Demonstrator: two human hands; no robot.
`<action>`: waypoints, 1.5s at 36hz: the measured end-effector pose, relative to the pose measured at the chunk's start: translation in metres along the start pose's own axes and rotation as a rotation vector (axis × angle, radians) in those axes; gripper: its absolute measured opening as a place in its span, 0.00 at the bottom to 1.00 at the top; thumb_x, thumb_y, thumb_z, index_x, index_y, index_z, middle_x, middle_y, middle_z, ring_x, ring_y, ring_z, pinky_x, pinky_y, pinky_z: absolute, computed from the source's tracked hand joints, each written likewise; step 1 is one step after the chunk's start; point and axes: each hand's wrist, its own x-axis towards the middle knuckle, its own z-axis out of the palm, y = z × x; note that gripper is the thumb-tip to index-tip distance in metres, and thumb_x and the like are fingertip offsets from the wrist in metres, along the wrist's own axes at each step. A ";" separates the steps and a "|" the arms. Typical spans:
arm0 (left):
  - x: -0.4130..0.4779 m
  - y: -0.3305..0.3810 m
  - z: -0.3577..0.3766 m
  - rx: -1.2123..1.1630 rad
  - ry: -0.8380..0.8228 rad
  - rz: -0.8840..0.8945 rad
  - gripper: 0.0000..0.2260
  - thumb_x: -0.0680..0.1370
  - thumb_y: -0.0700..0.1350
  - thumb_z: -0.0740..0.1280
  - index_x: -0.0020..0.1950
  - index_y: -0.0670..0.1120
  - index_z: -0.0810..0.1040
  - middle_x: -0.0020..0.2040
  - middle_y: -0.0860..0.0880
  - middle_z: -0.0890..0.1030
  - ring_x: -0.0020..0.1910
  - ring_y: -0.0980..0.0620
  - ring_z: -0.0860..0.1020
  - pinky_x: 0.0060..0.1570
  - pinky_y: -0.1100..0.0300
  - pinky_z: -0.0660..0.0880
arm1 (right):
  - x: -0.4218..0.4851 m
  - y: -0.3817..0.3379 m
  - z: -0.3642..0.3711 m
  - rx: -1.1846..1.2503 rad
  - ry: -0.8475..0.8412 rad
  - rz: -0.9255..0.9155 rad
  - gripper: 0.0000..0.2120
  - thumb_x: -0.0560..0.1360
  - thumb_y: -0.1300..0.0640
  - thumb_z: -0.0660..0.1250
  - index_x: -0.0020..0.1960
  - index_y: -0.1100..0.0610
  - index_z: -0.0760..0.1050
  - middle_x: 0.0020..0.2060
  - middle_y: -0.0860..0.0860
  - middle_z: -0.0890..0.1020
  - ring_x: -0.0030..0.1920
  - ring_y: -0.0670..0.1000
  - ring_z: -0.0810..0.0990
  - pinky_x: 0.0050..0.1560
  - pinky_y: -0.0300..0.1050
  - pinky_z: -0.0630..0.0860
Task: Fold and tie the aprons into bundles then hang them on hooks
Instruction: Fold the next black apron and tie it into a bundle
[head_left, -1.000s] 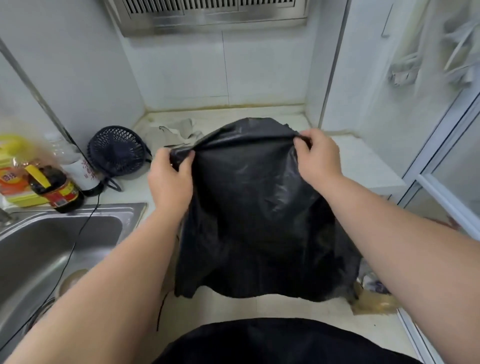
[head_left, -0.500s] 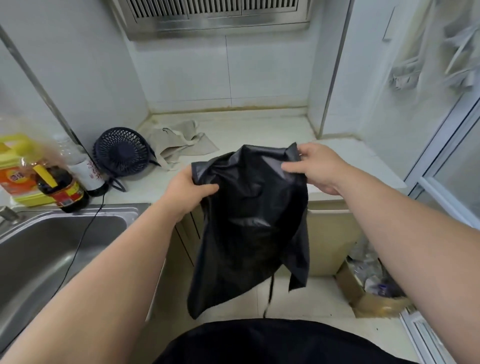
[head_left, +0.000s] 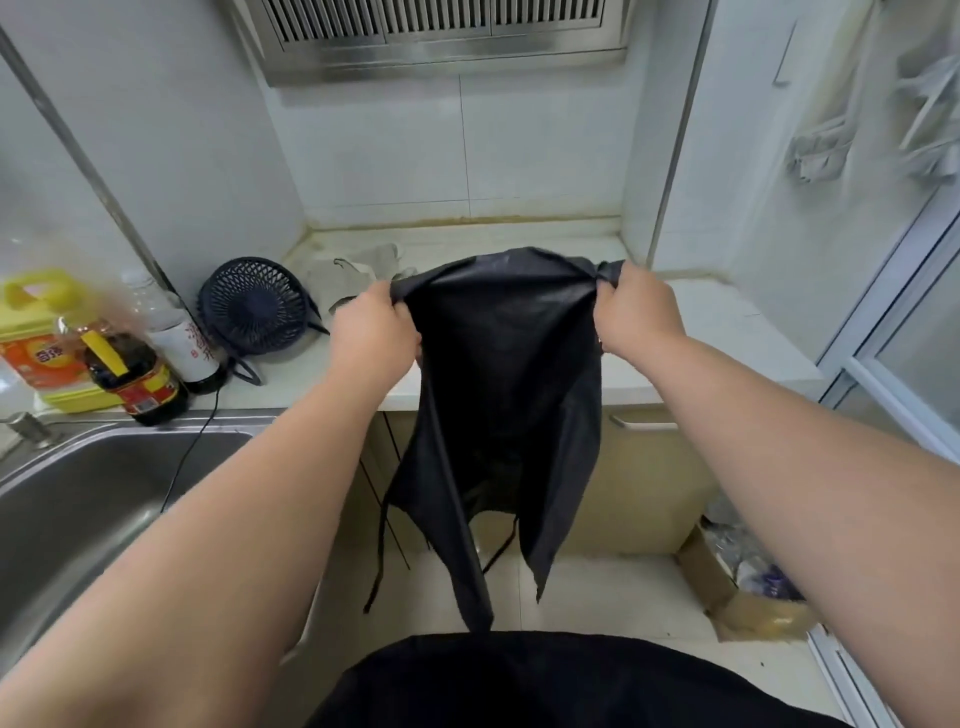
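A black apron (head_left: 506, 395) hangs in the air in front of the counter edge, stretched between both hands. My left hand (head_left: 373, 338) grips its top left corner and my right hand (head_left: 635, 314) grips its top right corner. The cloth drops in folds below the counter front, and thin black ties dangle from its lower part. A second, beige apron (head_left: 358, 270) lies crumpled on the counter (head_left: 717, 332) behind my left hand.
A small black desk fan (head_left: 254, 305) stands on the counter at left, its cord running over the steel sink (head_left: 93, 499). Oil and sauce bottles (head_left: 130, 374) crowd the sink's back corner. A cardboard box of rubbish (head_left: 748, 587) sits on the floor at right.
Both hands rose and moved apart, pulling the black apron's top edge taut. The apron now hangs longer and flatter than half a second ago.
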 end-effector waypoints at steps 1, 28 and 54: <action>0.001 0.005 -0.002 -0.042 -0.006 0.000 0.12 0.80 0.41 0.52 0.55 0.45 0.74 0.38 0.44 0.81 0.40 0.44 0.82 0.48 0.49 0.79 | 0.002 -0.004 -0.003 0.005 0.019 -0.002 0.10 0.82 0.56 0.53 0.54 0.59 0.71 0.45 0.53 0.72 0.45 0.56 0.73 0.43 0.44 0.65; 0.091 0.056 0.024 -0.876 -0.092 -0.036 0.21 0.82 0.38 0.57 0.74 0.49 0.66 0.61 0.57 0.74 0.58 0.60 0.73 0.65 0.59 0.68 | 0.100 -0.021 -0.016 0.457 0.155 -0.041 0.10 0.77 0.60 0.55 0.53 0.62 0.72 0.43 0.54 0.75 0.41 0.52 0.70 0.44 0.45 0.68; 0.388 0.099 0.200 -0.922 -0.028 -0.149 0.24 0.79 0.33 0.57 0.75 0.44 0.63 0.71 0.45 0.71 0.62 0.54 0.75 0.68 0.53 0.69 | 0.451 0.021 0.073 0.328 -0.029 -0.126 0.14 0.81 0.58 0.53 0.64 0.59 0.68 0.52 0.53 0.74 0.50 0.51 0.71 0.51 0.39 0.65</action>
